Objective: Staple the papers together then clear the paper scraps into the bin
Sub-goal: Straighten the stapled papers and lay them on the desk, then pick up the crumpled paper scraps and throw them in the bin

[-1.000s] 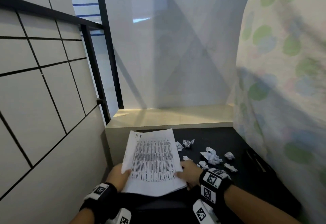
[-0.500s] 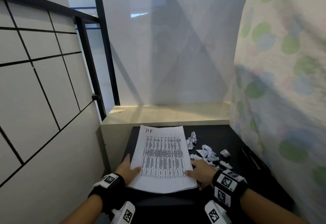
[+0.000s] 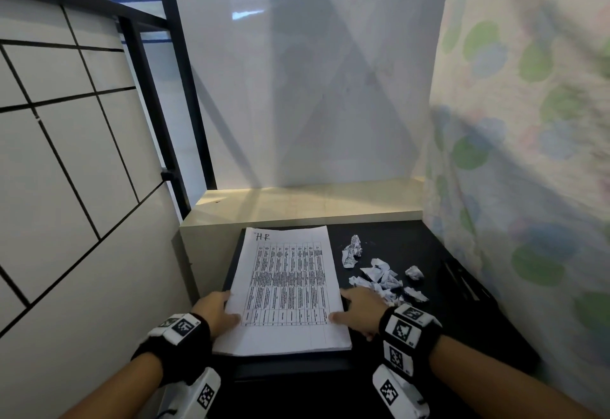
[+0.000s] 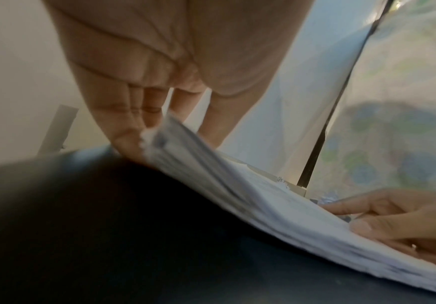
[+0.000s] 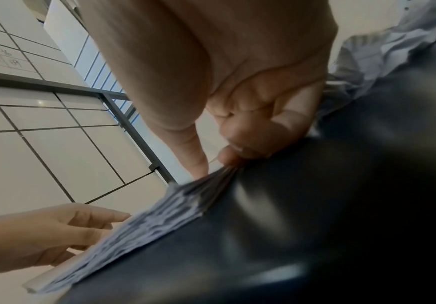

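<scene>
Since the earlier head frames, the paper stack (image 3: 285, 290) has been shifted away from the table's left edge and squared, so that it lies straighter on the black table (image 3: 462, 329); both hands have been kept at its near corners. Left hand (image 3: 216, 311): fingers held straight under the lifted left edge, thumb laid on top, as seen from the left wrist; the edge is pinched lightly. Right hand (image 3: 359, 314): thumb and fingers closed on the fanned right corner, sheets pinched between them in the right wrist view. Paper scraps (image 3: 379, 275) are observed lying loose just right of the stack, on the table. No stapler or bin can be identified with certainty; a dark object near the right edge is too indistinct.

Handling, as judged: stack light, limp, many sheets, liable to slip and fan; it is best gripped at a corner with edges aligned before stapling; scraps crumpled, very light, easily gathered by pinching.
</scene>
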Motion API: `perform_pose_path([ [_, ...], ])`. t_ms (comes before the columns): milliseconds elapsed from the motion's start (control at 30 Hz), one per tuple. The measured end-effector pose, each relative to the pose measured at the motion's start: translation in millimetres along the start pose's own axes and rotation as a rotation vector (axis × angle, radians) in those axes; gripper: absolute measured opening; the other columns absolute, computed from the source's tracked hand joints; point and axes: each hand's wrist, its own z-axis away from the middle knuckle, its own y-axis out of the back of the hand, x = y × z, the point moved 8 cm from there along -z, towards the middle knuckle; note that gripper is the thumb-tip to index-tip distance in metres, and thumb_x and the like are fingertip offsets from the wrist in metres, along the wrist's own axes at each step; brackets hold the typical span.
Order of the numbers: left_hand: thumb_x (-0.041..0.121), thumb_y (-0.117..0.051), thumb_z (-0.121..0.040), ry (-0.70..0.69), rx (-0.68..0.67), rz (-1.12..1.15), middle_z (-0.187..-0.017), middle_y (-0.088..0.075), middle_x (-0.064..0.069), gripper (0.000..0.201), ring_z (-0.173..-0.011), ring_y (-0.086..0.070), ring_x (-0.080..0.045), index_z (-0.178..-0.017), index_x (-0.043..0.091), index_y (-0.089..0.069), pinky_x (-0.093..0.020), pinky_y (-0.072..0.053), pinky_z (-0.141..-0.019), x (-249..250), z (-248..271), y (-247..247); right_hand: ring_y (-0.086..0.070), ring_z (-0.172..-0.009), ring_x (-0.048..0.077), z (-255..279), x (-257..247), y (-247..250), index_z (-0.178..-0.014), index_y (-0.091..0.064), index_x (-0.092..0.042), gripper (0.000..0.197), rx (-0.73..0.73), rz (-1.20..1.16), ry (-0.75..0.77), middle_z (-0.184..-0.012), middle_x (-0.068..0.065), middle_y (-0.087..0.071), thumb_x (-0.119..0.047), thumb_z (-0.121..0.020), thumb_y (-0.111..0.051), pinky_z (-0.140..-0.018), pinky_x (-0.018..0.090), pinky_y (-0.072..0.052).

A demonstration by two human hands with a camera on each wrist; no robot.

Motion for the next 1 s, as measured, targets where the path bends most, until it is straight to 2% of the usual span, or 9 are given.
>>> perform_pose_path([
  [133,0.023,-0.061,-0.085,0.011,-0.023,-0.069,-0.133,-0.058,-0.008,0.055,-0.120,-0.056,-0.025,-0.137,0.015,-0.045,-0.027,-0.045,-0.099,3.1,-2.5,0.3,-0.049,-0.038,0.009,2.1,-2.4,-0.7,-0.126,-0.052,-0.018,0.048,0.007,0.017,-0.005,-0.069,-0.007,-0.054,-0.041,-0.084,-0.060,-0.030,0.016,-0.038],
  [267,0.037,-0.064,-0.080,0.074,0.030,-0.140,-0.144,-0.041,-0.017,0.097,-0.131,-0.044,-0.032,-0.152,0.021,0.000,-0.039,-0.040,-0.109,4.3,2.1,11.3,-0.050,-0.043,0.009,8.1,-2.5,-1.3,-0.130,-0.048,-0.016,0.052,-0.099,-0.106,-0.063,-0.069,-0.002,-0.055,-0.039,-0.085,-0.061,-0.038,0.021,-0.048],
  [333,0.045,-0.063,-0.078,0.041,0.104,-0.222,-0.143,-0.039,-0.015,0.095,-0.131,-0.042,-0.033,-0.151,0.027,-0.004,-0.043,-0.039,-0.109,20.6,7.2,26.2,-0.052,-0.048,0.010,17.3,-7.0,6.6,-0.137,-0.040,-0.021,0.057,-0.172,-0.212,-0.074,-0.076,0.001,-0.056,-0.037,-0.087,-0.061,-0.040,0.021,-0.051],
  [400,0.048,-0.062,-0.078,-0.068,0.137,-0.255,-0.140,-0.044,-0.010,0.084,-0.126,-0.047,-0.028,-0.148,0.027,-0.020,-0.043,-0.043,-0.105,55.3,15.8,39.2,-0.054,-0.053,0.011,24.9,-9.3,28.8,-0.142,-0.033,-0.023,0.061,-0.139,-0.244,-0.048,-0.085,0.004,-0.058,-0.033,-0.088,-0.061,-0.042,0.022,-0.052],
  [533,0.043,-0.062,-0.082,-0.274,0.088,-0.204,-0.137,-0.045,-0.010,0.068,-0.126,-0.047,-0.024,-0.142,0.025,-0.034,-0.040,-0.041,-0.107,133.1,24.1,43.3,-0.053,-0.068,0.009,36.3,0.9,86.6,-0.130,-0.050,-0.016,0.049,0.056,0.080,0.004,-0.116,0.007,-0.059,-0.031,-0.085,-0.064,-0.057,0.019,-0.051],
  [667,0.038,-0.061,-0.084,-0.465,0.066,-0.244,-0.142,-0.040,-0.010,0.068,-0.131,-0.041,-0.025,-0.143,0.024,-0.031,-0.040,-0.037,-0.111,201.7,21.0,26.9,-0.055,-0.107,0.019,40.8,38.3,117.9,-0.130,-0.050,-0.018,0.059,0.112,0.276,-0.099,-0.131,0.007,-0.055,-0.034,-0.078,-0.072,-0.085,0.024,-0.044],
  [800,0.040,-0.060,-0.084,-0.518,0.043,-0.329,-0.140,-0.037,-0.010,0.070,-0.131,-0.037,-0.027,-0.144,0.023,-0.029,-0.043,-0.040,-0.108,241.6,0.5,6.3,-0.028,-0.136,0.033,34.4,74.8,116.1,-0.145,-0.021,-0.035,0.112,0.083,0.363,-0.184,-0.147,0.011,-0.028,-0.052,-0.054,-0.083,-0.112,0.045,-0.032],
  [900,0.047,-0.066,-0.078,-0.494,-0.001,-0.381,-0.142,-0.034,-0.011,0.083,-0.131,-0.037,-0.030,-0.146,0.026,-0.024,-0.045,-0.042,-0.105,255.7,-23.9,-9.7,0.002,-0.145,0.037,29.6,84.7,98.4,-0.145,0.008,-0.048,0.138,0.015,0.365,-0.162,-0.158,0.007,0.002,-0.058,-0.043,-0.085,-0.115,0.058,-0.016],
  [1000,0.052,-0.070,-0.071,-0.466,-0.035,-0.430,-0.149,-0.026,-0.012,0.098,-0.137,-0.029,-0.032,-0.149,0.029,-0.015,-0.049,-0.039,-0.107,260.5,-45.9,-24.5,0.019,-0.144,0.039,20.3,94.3,76.6,-0.136,0.025,-0.055,0.146,-0.085,0.375,-0.163,-0.158,0.002,0.021,-0.060,-0.040,-0.085,-0.113,0.065,-0.010],
])
